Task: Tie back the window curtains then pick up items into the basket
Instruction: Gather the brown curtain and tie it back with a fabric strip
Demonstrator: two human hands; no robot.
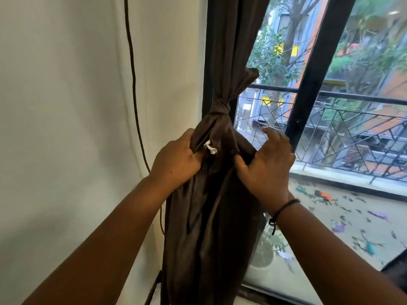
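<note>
A dark brown curtain [211,216] hangs at the left edge of the window, gathered into a bundle with a knot [220,106] tied in it at mid height. A small white tag [211,147] shows just below the knot. My left hand [176,159] grips the bundled cloth on its left side, fingers curled into the folds. My right hand [266,159] rests on the right side of the bundle, thumb pressed into the cloth and fingers spread and lifted. No basket is in view.
A white wall [66,128] with a black cable [134,84] running down it stands left of the curtain. The black window frame [317,69] and glass are to the right, with a balcony railing [352,119] and a littered balcony floor [352,216] beyond.
</note>
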